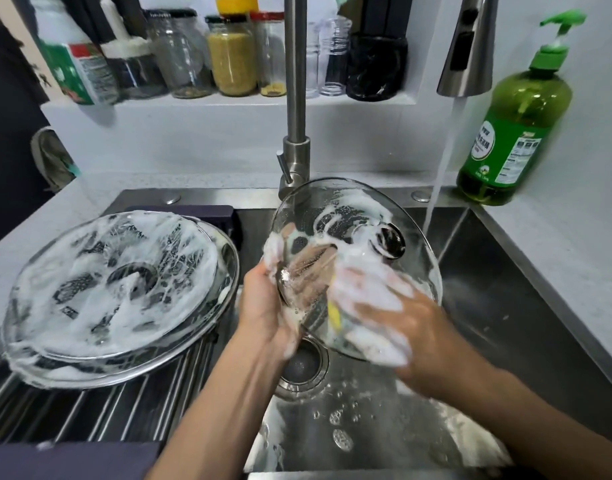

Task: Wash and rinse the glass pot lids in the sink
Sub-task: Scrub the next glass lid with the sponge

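Observation:
A soapy glass pot lid (pixel 346 209) with a dark knob is tilted over the steel sink (pixel 498 271). My left hand (pixel 266 306) grips its lower left rim. My right hand (pixel 398 317), covered in foam, presses a yellow sponge (pixel 334 315) against the lid's lower part. A second, larger glass lid (pixel 117 292), coated in suds, lies on a roll-up steel rack (pixel 90 414) over the sink's left side. Water streams from the pull-out faucet head (pixel 465 53) at the right into the basin, beside the held lid.
The faucet column (pixel 295 109) stands behind the held lid. A green dish soap bottle (pixel 512 133) sits on the counter at the back right. Jars and bottles line a shelf (pixel 228 100) behind. The drain (pixel 303 365) lies below my hands.

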`<state>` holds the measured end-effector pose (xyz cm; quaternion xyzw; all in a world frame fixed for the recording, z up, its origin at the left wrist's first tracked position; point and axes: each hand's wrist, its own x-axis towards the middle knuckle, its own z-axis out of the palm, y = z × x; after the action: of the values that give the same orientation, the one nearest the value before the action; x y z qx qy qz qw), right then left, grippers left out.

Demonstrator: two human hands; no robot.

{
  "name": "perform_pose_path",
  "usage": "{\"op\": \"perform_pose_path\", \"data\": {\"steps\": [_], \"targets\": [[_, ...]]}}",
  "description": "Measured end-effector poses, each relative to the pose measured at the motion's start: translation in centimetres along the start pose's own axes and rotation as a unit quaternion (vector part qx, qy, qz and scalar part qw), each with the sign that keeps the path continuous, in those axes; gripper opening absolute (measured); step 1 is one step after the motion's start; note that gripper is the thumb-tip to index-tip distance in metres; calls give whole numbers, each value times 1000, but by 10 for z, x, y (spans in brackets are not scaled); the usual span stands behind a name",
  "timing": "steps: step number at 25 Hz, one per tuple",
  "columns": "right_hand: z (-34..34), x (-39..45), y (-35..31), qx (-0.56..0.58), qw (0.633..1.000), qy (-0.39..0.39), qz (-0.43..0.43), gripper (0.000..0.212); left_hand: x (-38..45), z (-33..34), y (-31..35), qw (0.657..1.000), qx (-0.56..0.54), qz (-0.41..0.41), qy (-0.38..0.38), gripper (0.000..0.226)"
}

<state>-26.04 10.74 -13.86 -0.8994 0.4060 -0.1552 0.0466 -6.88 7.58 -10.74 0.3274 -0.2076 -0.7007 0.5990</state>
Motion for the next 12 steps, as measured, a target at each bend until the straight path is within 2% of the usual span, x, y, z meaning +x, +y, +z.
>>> {"op": "perform_pose_path", "data": {"steps": [1, 2, 5, 7, 9, 11, 12], "targets": [[1, -6, 4, -32, 999, -30, -20, 49, 0, 2, 1, 1000, -4, 7, 2, 46], [-1, -11, 7, -34, 998, -28, -40, 48, -1, 4, 2, 1000, -7, 16, 9, 43], [-6, -18, 21, 60, 988, 137, -37, 44, -3, 3, 2, 999, 9, 30, 26, 34], [-11, -21, 27, 50, 979, 197, -29, 50, -4, 3, 4, 998, 30, 54, 26, 35], [-15, -20, 30, 46, 964, 260, 31, 50, -6, 1, 5, 996, 26, 78, 28, 36], [-11, -19, 32, 7, 960, 268, 76, 46, -8, -1, 8, 995, 7, 90, 42, 36], [-8, -20, 37, -25, 970, 236, 56, 45, -8, -2, 9, 995, 0, 87, 44, 36]]}}
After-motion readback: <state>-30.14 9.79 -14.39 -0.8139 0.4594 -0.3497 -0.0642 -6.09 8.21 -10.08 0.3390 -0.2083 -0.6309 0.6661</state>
